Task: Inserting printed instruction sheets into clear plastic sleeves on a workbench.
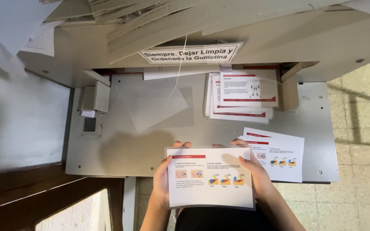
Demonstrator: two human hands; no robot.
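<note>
Both hands hold one printed sheet [210, 177] out flat just over the near edge of the grey metal surface [150, 141]. The left hand [162, 177] grips the sheet's left edge, fingers curled under the paper and the thumb tip showing at the top corner; the right hand [255, 171] grips the right edge, its fingers pressed together over the sheet's upper right corner and its thumb out of sight. The sheet is white with a red bar near the top and small coloured drawings in two columns — a clear plastic film seems to cover it, its edge showing a little past the paper. Just to the right of the right hand, touching the surface, lies a small fanned pile of similar sheets [281, 158], partly covered by the hand. Beyond the right hand, farther up the surface, sits a taller stack of printed pages [243, 98] with red bands, pushed up against a metal stop [290, 92]. Beyond the left hand lies a loose clear plastic sheet [155, 107], tilted on the surface. Above everything hangs a white label [190, 53] on the beige machine body, and a heap of paper offcuts [150, 17] rests on top — well apart from both hands.
</note>
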